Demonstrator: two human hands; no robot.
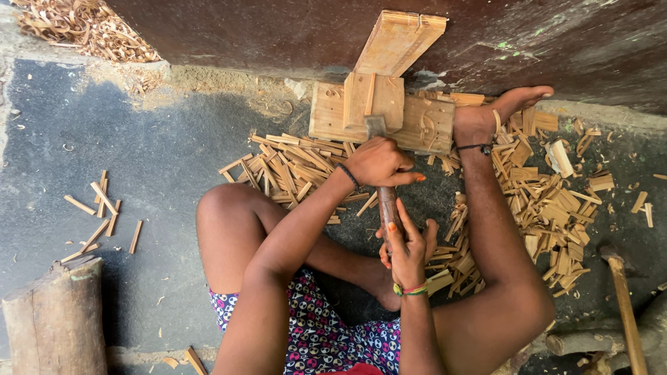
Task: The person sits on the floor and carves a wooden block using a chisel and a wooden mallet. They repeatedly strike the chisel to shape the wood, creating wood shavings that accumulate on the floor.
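Observation:
A wooden block jig [425, 123] lies on the floor against a dark wall, with a slanted plank [399, 40] rising from it. A knife-like tool has its metal blade [375, 126] on the jig and a brown handle [386, 203] pointing toward me. My left hand [379, 163], a black band at its wrist, is closed over the tool just behind the blade. My right hand [406, 246], wearing a coloured bracelet, grips the handle's near end. My right foot [497, 111] rests against the jig's right end.
Piles of cut wooden strips lie left of the jig [288, 167] and to the right [549, 208]. A log stump [55, 319] stands at lower left, with loose sticks [101, 208] nearby. A wooden-handled tool [623, 298] lies at right. Shavings [83, 28] are heaped at top left.

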